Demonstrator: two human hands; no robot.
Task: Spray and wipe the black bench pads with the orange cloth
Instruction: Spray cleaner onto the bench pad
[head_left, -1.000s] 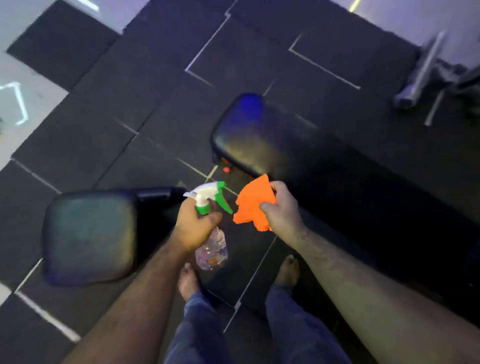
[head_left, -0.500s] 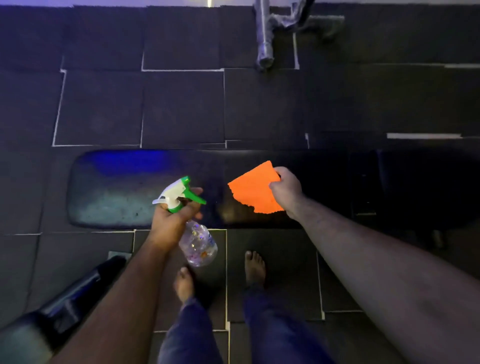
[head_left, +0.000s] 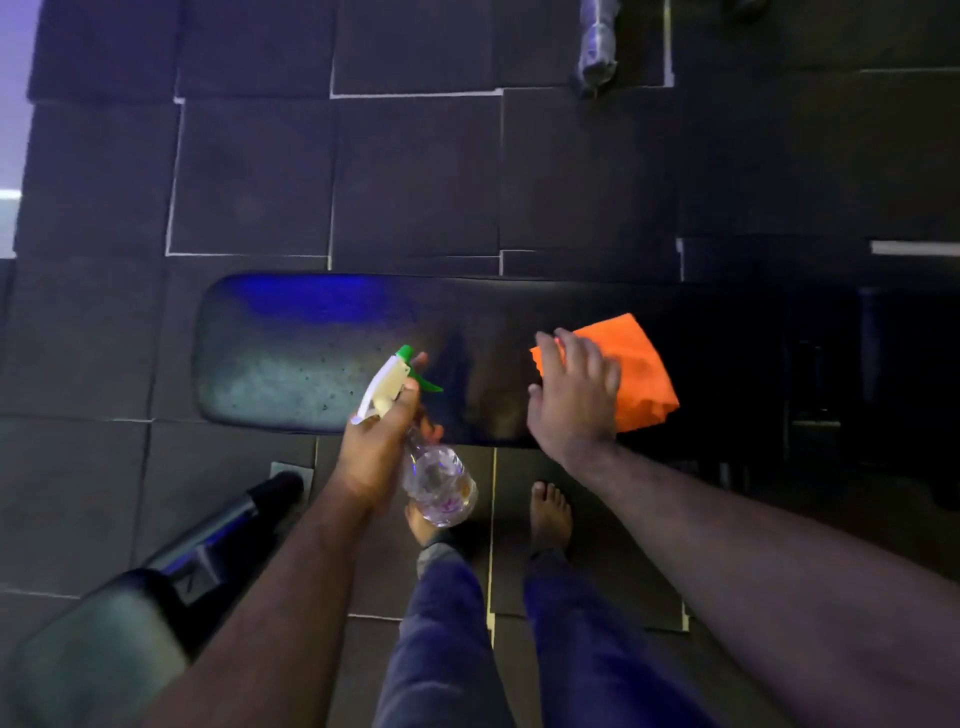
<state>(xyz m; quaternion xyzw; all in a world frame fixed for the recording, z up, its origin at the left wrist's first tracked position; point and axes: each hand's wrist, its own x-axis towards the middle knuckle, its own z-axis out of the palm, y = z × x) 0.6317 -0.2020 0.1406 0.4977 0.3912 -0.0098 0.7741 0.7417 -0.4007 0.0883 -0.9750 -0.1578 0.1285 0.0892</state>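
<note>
Dark rubber floor tiles (head_left: 415, 171) with pale seams fill the view under dim, bluish light. Long black bench pad (head_left: 322, 353) lies across the frame ahead of me, left end rounded and showing a blue reflection plus a speckled, greyish sheen; its right end fades into shadow.

Orange cloth (head_left: 641, 369) lies flat on the pad, right of centre. My right hand (head_left: 574, 389) rests on the cloth's left part, palm down, fingers spread and extended, not clenched; it presses the cloth against the pad rather than gripping it. Cloth sticks out past my hand to the right and to the far side.

My left hand (head_left: 379, 447) is wrapped around the neck of the spray bottle (head_left: 439, 486), fingers closed on it, one finger up by the green trigger. Bottle is clear, white spray head with green nozzle tip, held over the pad's near edge, nozzle toward the pad, body tilted back toward me. Whether the trigger is squeezed, I cannot tell.

Below: my bare feet (head_left: 550, 512) on the tiles just beside the pad's near edge, blue trousers above them. Lower left: second black pad (head_left: 98, 649), blurred, with a dark frame bar (head_left: 228, 525) running from it toward the long pad. Top right: a wrapped, greyish cylindrical object (head_left: 597, 47) on the floor, too blurred to identify.
</note>
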